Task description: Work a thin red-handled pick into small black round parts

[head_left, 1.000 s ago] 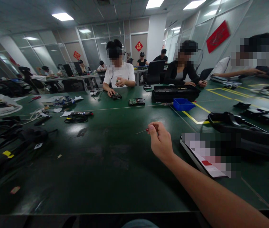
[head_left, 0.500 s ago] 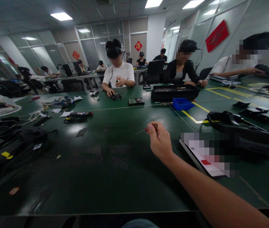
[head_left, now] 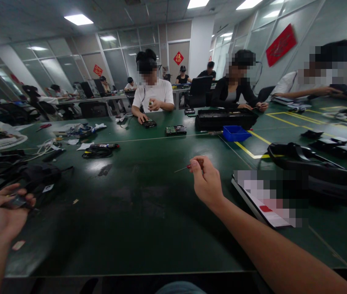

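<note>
My right hand (head_left: 206, 179) is closed around the red handle of a thin screwdriver (head_left: 188, 166), held above the green table. Its slim metal shaft points left, touching nothing. At the left edge, my left hand (head_left: 3, 214) is turned palm up, with its fingers curled around a small dark grey block (head_left: 18, 201). What kind of block it is I cannot make out. Behind that hand lie a black bag-like thing with straps (head_left: 43, 175) and a white tag. Right of my right forearm is a flat white box or booklet (head_left: 254, 200), partly blurred out.
On the table (head_left: 124, 241), a coiled black cable (head_left: 98, 152) lies left of centre. Farther back are a hard drive (head_left: 175, 130), a black tray (head_left: 225, 119) and a blue bin (head_left: 236, 133). A black curved case (head_left: 314, 171) sits at right. Several people work across the table.
My left hand has come into view from the left edge, bringing the small dark grey block with it. My right hand and the screwdriver have stayed almost still.
</note>
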`<state>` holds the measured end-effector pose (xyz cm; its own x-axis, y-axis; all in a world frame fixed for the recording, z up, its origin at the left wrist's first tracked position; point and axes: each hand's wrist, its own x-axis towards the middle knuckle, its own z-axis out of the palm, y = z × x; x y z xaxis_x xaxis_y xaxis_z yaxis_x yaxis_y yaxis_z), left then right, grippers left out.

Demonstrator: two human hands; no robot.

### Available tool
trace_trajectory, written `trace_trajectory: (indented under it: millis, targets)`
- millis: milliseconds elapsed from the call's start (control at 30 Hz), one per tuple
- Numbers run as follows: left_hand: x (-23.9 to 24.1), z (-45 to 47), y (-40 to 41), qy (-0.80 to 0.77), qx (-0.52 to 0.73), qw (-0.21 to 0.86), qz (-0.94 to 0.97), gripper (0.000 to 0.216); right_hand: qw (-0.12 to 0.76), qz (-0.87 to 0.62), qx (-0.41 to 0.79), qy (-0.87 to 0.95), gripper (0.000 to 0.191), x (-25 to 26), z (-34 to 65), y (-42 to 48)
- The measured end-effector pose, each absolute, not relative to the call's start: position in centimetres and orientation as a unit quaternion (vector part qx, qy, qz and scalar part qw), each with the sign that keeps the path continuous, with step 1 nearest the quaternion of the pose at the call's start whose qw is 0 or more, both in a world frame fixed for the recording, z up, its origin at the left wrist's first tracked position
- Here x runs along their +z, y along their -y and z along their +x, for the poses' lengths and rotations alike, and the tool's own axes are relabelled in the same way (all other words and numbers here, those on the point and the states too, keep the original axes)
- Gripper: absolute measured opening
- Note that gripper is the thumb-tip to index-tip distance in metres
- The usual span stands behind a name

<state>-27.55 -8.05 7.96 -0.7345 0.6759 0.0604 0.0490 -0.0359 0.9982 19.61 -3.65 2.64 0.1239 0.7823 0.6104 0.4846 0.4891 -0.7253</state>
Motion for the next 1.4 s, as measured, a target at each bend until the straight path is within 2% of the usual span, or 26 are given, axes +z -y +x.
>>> trace_trajectory:
  millis: [133, 467, 833, 967, 1100, 1267, 1400]
  targets:
    - [7.5, -24.3, 6.1, -0.589, 0.721, 0.300, 0.208, 0.024, 0.571, -0.491, 0.132, 0.645, 0.021, 2.7, 19.6, 3.7]
    - [7.0, -12.1, 1.8, -0.491, 0.657, 0.477, 0.315, 0.029, 0.568, -0.492, 0.136, 0.645, 0.021, 2.8, 19.6, 3.7]
    - [6.4, -1.0, -0.3, -0.422, 0.555, 0.534, 0.478, 0.035, 0.568, -0.495, 0.138, 0.643, 0.021, 2.6, 19.7, 3.5]
    - [3.8, 1.1, -0.1, -0.429, 0.498, 0.496, 0.568, 0.036, 0.563, -0.496, 0.135, 0.647, 0.021, 2.7, 19.7, 3.5]
    - [1.2, 1.4, -0.2, -0.451, 0.400, 0.381, 0.701, 0.053, 0.537, -0.499, 0.135, 0.667, 0.016, 2.9, 19.5, 3.4]
    - [-0.3, 0.2, -0.8, -0.453, 0.345, 0.292, 0.769, 0.032, 0.525, -0.510, 0.150, 0.664, 0.021, 3.2, 19.5, 3.6]
    - [-0.4, -0.4, -1.1, -0.425, 0.353, 0.268, 0.790, 0.033, 0.554, -0.495, 0.179, 0.645, 0.020, 2.9, 19.5, 3.5]
